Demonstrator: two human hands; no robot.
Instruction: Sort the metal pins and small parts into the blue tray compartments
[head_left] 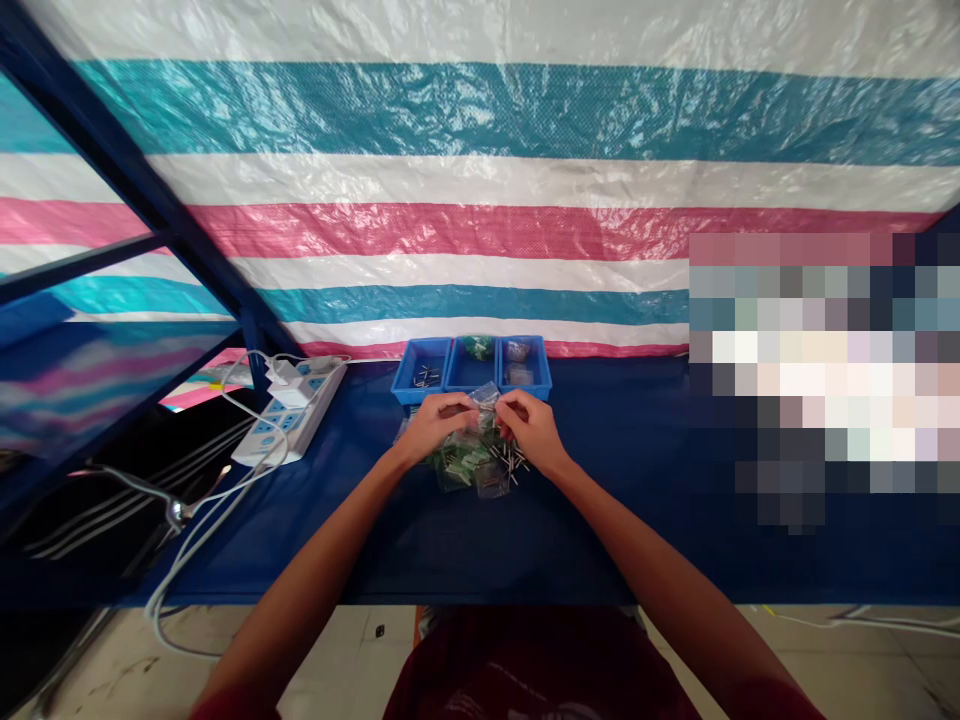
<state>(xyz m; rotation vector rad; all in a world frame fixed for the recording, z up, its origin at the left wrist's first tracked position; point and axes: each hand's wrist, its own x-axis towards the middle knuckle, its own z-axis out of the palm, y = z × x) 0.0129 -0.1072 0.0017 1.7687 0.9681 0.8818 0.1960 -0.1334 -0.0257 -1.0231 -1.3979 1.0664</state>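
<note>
Both hands meet over a small heap in the middle of the blue table. My left hand (pixel 436 425) has its fingers closed on the left side of a small clear plastic bag (pixel 484 394). On the bag's other side, my right hand (pixel 534 428) pinches with thumb and fingers. What the bag contains is too small to make out. Under the hands lie green pieces in clear bags (pixel 459 464), another clear bag (pixel 491 482) and loose dark metal pins or screws (pixel 514 460). Parts of this heap are hidden by my hands.
Behind the heap stand three blue bins: the left bin (pixel 405 385) holds metal pieces, the middle bin (pixel 471 378) green ones, the right bin (pixel 546 370) clear bags. A white power strip (pixel 300 415) with trailing cables (pixel 195 540) lies left. Blurred-out blocks cover the right side.
</note>
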